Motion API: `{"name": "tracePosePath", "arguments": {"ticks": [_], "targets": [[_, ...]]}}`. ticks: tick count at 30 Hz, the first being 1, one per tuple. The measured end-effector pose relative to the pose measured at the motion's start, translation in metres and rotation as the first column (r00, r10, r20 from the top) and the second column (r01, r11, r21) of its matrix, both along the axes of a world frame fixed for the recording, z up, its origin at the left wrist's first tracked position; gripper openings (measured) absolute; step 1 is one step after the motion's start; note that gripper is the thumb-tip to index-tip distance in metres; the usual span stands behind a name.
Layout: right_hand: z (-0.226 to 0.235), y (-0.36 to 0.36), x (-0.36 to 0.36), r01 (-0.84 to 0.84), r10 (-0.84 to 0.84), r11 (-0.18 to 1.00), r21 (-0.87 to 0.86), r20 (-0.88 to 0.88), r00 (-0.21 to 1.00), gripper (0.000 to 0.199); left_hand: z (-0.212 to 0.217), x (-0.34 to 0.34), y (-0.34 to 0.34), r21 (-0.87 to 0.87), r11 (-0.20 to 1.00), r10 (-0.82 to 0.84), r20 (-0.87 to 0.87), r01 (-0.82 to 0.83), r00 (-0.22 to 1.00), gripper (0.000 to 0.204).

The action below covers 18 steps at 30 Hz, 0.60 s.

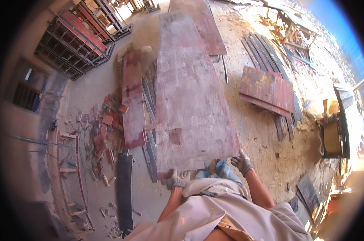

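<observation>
A long, worn reddish plywood board [192, 92] stretches away from my body, with pale dust and scuffs over its face. My left hand [178, 179], in a grey glove, grips the near edge close to the left corner. At the near right corner, my right hand [242, 162], also gloved, has its thumb up against the board's edge; its other fingers show only in part. Behind the board's far right end lies another reddish panel [210, 36], partly covered by it.
Left of the board lie a narrow red panel [132, 100], scattered red offcuts [101, 136], a dark plank [125, 193] and a ladder-like frame [67, 170]. Stacked red panels [266, 90] rest on dark bars at right. Metal racks [75, 40] stand far left.
</observation>
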State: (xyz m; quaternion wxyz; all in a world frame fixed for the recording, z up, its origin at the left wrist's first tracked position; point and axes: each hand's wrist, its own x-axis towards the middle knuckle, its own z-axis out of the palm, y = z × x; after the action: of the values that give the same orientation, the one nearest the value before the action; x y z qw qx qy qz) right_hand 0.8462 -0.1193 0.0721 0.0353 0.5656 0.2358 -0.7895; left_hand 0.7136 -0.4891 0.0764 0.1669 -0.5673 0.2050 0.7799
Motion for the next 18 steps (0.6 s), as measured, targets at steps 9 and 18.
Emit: {"name": "tracePosePath", "arguments": {"ticks": [9,18], "targets": [[0.035,-0.077,-0.038,-0.311,0.138,0.91,-0.276,-0.506,0.851,0.055,0.031,-0.034,0.057,0.041,0.996,-0.074,-0.1,0.079,0.992,0.054],[0.066,-0.066,-0.032,0.0,-0.054,0.989,-0.146,-0.365,0.929,0.033,0.071,0.045,0.163,-0.055,0.964,-0.265,-0.052,0.262,0.963,0.054]]}}
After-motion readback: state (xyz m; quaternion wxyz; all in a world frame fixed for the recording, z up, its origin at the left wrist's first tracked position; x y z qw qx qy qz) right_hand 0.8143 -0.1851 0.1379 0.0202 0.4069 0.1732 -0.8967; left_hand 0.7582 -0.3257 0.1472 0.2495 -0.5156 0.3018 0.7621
